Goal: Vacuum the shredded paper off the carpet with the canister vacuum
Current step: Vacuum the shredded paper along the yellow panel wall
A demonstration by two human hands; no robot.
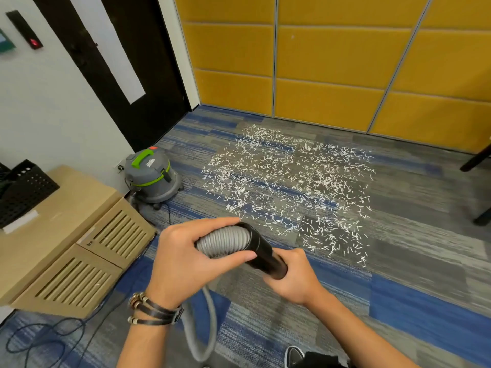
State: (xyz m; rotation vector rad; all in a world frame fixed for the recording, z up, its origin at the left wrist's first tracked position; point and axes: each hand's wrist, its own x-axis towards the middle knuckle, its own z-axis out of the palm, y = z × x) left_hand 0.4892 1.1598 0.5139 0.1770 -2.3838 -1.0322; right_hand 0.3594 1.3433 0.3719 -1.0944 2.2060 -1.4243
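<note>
White shredded paper (pixel 289 187) across blue-grey carpet (pixel 403 264), yellow wall panels (pixel 332 62)

Our left hand (pixel 186 264) gripping ribbed grey vacuum hose (pixel 225 241), our right hand (pixel 295 277) round its black plastic cuff (pixel 261 252), white shredded paper (pixel 289 187) strewn on blue-grey carpet (pixel 398 261), grey-and-green canister vacuum (pixel 151 176) beside wall

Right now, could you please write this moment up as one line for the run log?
left hand: grips hose | right hand: grips black tube | shredded paper: strewn on carpet | canister vacuum: by wall
</note>
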